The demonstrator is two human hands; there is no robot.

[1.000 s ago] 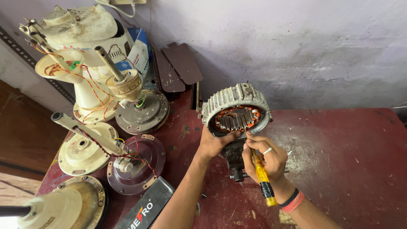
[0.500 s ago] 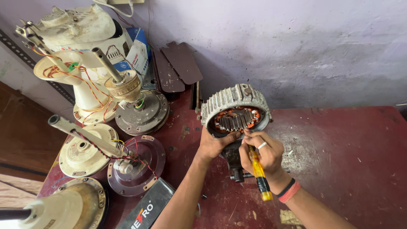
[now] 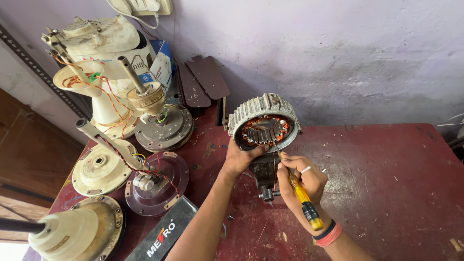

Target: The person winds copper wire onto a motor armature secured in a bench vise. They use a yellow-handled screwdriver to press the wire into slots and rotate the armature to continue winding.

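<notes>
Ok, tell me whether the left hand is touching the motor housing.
Touching. Head view shows the left hand gripping the lower rim of the ribbed motor housing.

Blue-white carton (image 3: 162, 65) stands behind the cream fan motor (image 3: 108, 53), by the wall. Black flat box (image 3: 166, 237) w/ white-red label lies well in front of that motor, near table edge.

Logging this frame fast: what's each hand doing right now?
Left hand: closed on the rim of the ribbed motor housing, steadying it.
Right hand: closed around a yellow-handled screwdriver, tip in the stator windings.
</notes>
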